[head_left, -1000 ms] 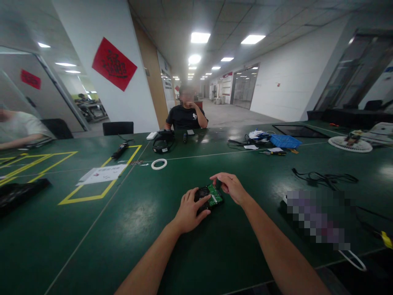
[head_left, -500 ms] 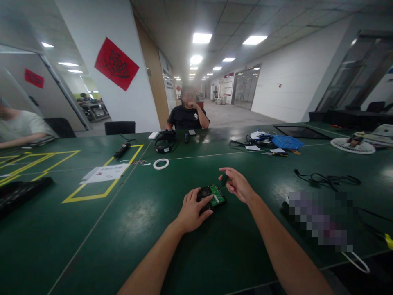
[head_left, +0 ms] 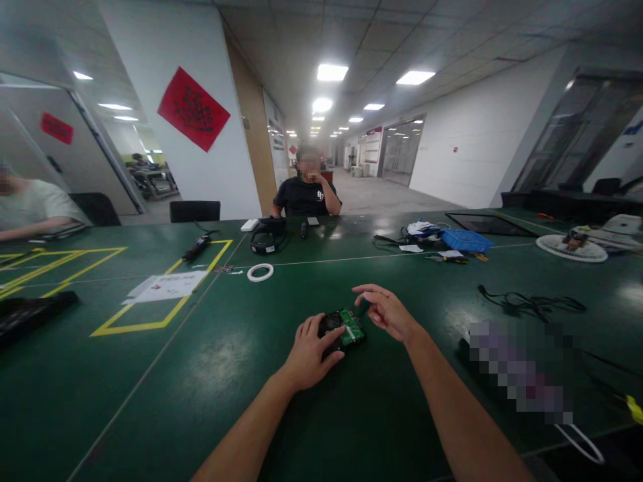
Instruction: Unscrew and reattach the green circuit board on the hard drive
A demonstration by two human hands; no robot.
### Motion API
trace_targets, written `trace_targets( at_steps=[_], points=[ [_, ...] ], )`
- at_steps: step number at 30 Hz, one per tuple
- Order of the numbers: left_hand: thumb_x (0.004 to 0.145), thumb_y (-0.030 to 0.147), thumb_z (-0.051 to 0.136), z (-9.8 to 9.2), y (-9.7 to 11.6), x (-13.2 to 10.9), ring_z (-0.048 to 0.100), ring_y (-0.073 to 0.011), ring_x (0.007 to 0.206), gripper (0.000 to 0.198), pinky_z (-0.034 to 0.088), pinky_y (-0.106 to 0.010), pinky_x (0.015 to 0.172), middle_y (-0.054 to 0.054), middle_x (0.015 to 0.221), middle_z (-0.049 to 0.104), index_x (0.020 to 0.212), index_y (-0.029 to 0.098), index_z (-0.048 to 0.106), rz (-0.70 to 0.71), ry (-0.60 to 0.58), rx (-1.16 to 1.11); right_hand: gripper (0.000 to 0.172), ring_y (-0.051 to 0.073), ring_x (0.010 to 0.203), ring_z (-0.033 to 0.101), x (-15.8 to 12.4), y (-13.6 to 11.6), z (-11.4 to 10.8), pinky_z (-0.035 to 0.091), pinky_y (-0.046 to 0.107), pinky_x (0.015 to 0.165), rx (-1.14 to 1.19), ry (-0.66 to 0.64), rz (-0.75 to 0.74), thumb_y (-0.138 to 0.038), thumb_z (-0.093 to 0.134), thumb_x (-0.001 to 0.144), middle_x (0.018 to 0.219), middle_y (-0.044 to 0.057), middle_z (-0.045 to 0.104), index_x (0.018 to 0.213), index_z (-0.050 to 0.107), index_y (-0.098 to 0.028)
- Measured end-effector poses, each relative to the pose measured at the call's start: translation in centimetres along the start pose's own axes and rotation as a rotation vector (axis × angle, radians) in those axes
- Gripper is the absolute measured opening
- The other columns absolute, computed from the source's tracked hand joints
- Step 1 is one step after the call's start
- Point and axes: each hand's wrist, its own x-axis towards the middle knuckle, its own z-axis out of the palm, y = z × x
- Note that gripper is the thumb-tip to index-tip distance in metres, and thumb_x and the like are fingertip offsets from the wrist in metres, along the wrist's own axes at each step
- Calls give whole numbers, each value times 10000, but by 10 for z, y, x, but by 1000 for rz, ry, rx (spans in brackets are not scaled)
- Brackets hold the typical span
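Observation:
A hard drive (head_left: pixel 352 327) with a green circuit board face up lies on the green tabletop in front of me. My left hand (head_left: pixel 312 351) holds it from the left side, fingers across its top and the thumb along its near edge. In my right hand (head_left: pixel 384 309) is a small screwdriver (head_left: pixel 362 308) with a dark handle, gripped between thumb and fingers, the index finger stretched out past it. The screwdriver points down at the board's right edge. Its tip is too small to make out.
A white tape ring (head_left: pixel 260 272) and a paper sheet (head_left: pixel 168 286) lie to the left. Far right are a blue basket (head_left: pixel 467 240), a black cable (head_left: pixel 532 300), a white fan part (head_left: pixel 571 248) and a blurred-out object (head_left: pixel 520 371). Across the table sits a person (head_left: pixel 307 194).
The view has shifted slightly, so the hands and hard drive appear a little lower and further left. Both hands keep nearly the same hold.

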Motion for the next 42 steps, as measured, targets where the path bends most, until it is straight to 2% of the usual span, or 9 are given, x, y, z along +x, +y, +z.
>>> trace_targets(
  at_steps=[4,9,14,18,23,29,32,38,42],
  points=[
    [951,537,559,-1,1,-1,246,-398,1435,576,287,-634,1113,-81,1584,225,1500,459,403,-8,-6,5,271,34,456,415,0,0,3,184,167,341,79,-20,38,-431,698,855,862,22,667,965,655,-187],
    [948,526,568,-2,1,-2,261,-397,1424,565,287,-627,1115,-83,1570,240,1489,458,421,-1,9,-2,263,59,526,524,-1,1,10,251,161,393,205,-65,62,-427,700,855,999,57,710,974,588,-221],
    [938,536,584,-1,-1,-2,265,-401,1415,570,297,-625,1110,-80,1568,239,1482,456,435,1,18,-1,378,44,476,411,-2,-4,8,175,195,377,18,-49,18,-445,690,863,1003,47,701,1186,643,-255],
    [944,546,570,-2,-1,-2,273,-405,1409,569,310,-630,1099,-87,1560,248,1488,454,429,9,11,0,237,53,543,414,-2,-4,4,277,204,446,-173,3,-93,-387,708,861,924,35,699,1003,727,-198],
    [957,522,557,0,-1,-1,266,-394,1415,555,311,-618,1104,-86,1560,248,1491,440,432,17,26,9,207,52,527,452,1,2,2,317,202,445,-88,-11,-49,-386,703,855,1075,46,732,916,621,-207],
    [955,500,563,5,-4,-1,278,-393,1403,559,322,-635,1096,-78,1558,260,1495,443,428,35,39,8,279,52,456,451,3,1,-2,230,177,345,13,2,29,-422,650,863,930,27,723,1055,613,-223],
    [958,494,558,6,-4,-1,275,-398,1404,559,326,-644,1092,-81,1560,253,1498,443,422,38,37,22,241,32,437,445,2,1,0,190,168,313,54,-32,48,-405,658,858,929,12,687,990,636,-205],
    [966,479,549,4,-2,-1,269,-398,1412,553,324,-637,1098,-84,1570,241,1502,433,419,43,39,36,235,81,518,589,-2,0,2,273,167,342,177,-125,83,-383,682,843,998,28,702,976,570,-226],
    [970,470,545,4,-2,-1,280,-396,1408,546,336,-637,1087,-81,1576,243,1500,441,417,43,39,35,336,45,473,459,-3,-5,-8,205,174,359,74,-91,33,-385,695,846,985,32,705,1140,622,-239]
  ],
)
